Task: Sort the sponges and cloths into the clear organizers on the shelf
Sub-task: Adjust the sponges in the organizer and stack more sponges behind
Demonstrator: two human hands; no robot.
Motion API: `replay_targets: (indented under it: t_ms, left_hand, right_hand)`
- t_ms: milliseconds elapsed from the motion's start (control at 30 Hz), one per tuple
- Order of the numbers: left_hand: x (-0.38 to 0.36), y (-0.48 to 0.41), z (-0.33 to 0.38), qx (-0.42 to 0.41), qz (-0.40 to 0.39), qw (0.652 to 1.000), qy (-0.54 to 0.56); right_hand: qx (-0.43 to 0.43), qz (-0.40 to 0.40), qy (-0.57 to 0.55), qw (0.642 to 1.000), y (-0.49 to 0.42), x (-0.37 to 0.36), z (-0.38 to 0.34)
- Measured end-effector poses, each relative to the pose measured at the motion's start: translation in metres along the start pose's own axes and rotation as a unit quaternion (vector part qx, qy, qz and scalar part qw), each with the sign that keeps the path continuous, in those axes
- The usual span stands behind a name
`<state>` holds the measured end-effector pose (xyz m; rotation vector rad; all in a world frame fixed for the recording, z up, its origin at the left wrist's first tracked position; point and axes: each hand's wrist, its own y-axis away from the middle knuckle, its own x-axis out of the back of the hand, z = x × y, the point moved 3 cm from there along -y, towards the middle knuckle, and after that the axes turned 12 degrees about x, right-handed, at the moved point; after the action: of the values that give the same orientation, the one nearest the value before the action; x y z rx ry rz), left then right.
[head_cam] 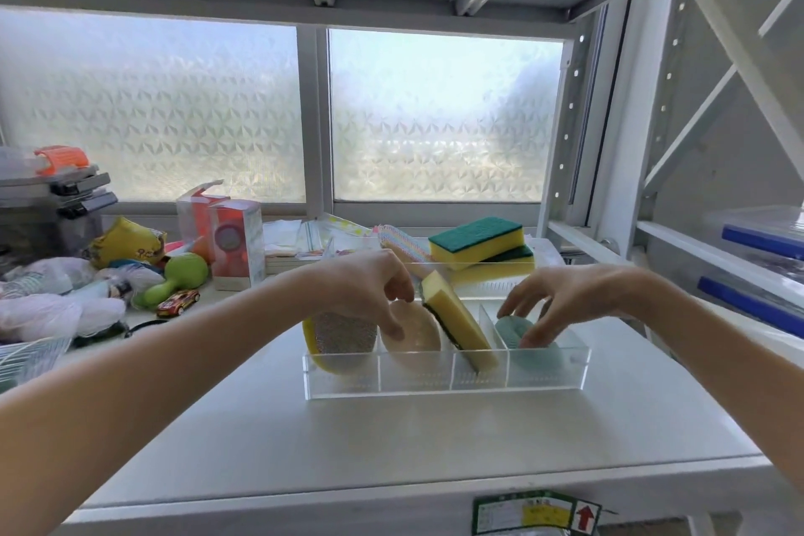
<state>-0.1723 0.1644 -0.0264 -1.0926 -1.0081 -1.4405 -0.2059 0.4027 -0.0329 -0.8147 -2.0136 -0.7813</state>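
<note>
Head view: a green-bordered sticker [536, 514] with a red arrow is showing on the shelf edge; its text is too small to read. The clear organizer [443, 370] is sitting mid-shelf, holding four upright pieces. The left hand [370, 287], fingers spread, is touching the beige oval sponge [413, 335]. The right hand [561, 300], fingers loosely spread, is resting fingertips on the teal sponge [513, 329]. A yellow-green sponge [459, 322] is leaning between them.

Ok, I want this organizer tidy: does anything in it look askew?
Yes: the yellow sponge in the third compartment of the clear organizer leans steeply left, poking above the rim, while the beige pad and teal pad sit lower.
</note>
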Motion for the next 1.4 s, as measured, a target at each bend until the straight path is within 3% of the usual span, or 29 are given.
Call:
replay_targets:
  t_ms: [133, 667, 800, 900, 967, 1067, 1233, 1400]
  left_hand:
    - [-0.003, -0.003, 0.001, 0.002, 0.003, 1.0, -0.001]
    - [0.004, 0.004, 0.002, 0.019, -0.018, 0.999, -0.02]
    - [0.058, 0.012, -0.003, -0.02, 0.113, 0.987, 0.115]
    - [0.075, -0.011, -0.018, 0.051, 0.149, 0.983, 0.097]
    - [0.068, -0.031, -0.029, 0.121, 0.105, 0.983, 0.094]
    - [0.048, -0.051, -0.035, 0.184, 0.032, 0.964, 0.191]
    - [0.041, -0.067, -0.035, 0.184, 0.055, 0.961, 0.198]
    - [0.052, -0.066, -0.057, 0.194, 0.019, 0.972, 0.131]
  right_hand:
    - [0.001, 0.053, -0.01, 0.999, -0.007, -0.003, 0.005]
    - [0.088, 0.143, 0.016, 0.986, 0.005, 0.003, 0.009]
    - [0.16, 0.268, -0.005, 0.95, 0.016, 0.036, -0.014]
    - [0.199, 0.317, 0.011, 0.927, -0.001, 0.05, -0.038]
    - [0.22, 0.312, 0.035, 0.924, -0.024, 0.051, -0.053]
    - [0.234, 0.273, 0.064, 0.931, -0.065, 0.047, -0.071]
    - [0.206, 0.172, 0.062, 0.961, -0.11, 0.038, -0.079]
    - [0.196, 0.124, 0.072, 0.97, -0.119, 0.037, -0.077]
